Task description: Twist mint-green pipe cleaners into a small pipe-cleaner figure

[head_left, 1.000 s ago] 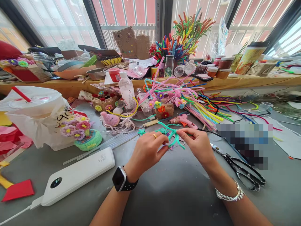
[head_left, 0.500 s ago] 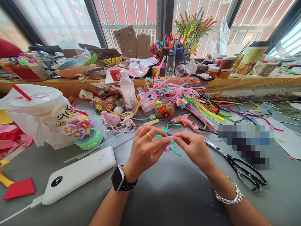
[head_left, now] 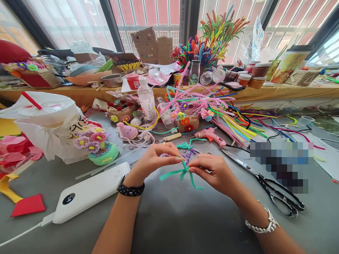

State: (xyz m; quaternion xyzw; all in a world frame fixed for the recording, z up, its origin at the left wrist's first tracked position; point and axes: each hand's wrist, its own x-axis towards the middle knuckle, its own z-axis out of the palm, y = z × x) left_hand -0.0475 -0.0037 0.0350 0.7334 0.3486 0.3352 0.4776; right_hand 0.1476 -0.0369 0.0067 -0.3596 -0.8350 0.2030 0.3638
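Between my two hands is a green pipe cleaner piece (head_left: 184, 171), bent into a knot with several loose ends hanging down and out to the left. My left hand (head_left: 156, 160) pinches its upper part between thumb and fingertips. From the other side, my right hand (head_left: 213, 169) grips it near the crossing point. Just beyond my fingers lie a second green pipe cleaner shape (head_left: 189, 144) and a scatter of purple fuzz bits (head_left: 188, 155) on the grey table (head_left: 182, 225).
Black-handled scissors (head_left: 275, 192) lie to the right, below a pink glue gun (head_left: 212, 135). A white power bank (head_left: 92, 194) with a cable is on the left. Behind are loose pipe cleaners (head_left: 233, 127), a bottle (head_left: 147, 100) and a bagged drink cup (head_left: 50, 120).
My left hand has turned and shifted left, and both hands are slightly lower. More of the green pipe cleaner piece shows, one end now pointing left. The camera view has shifted a little.
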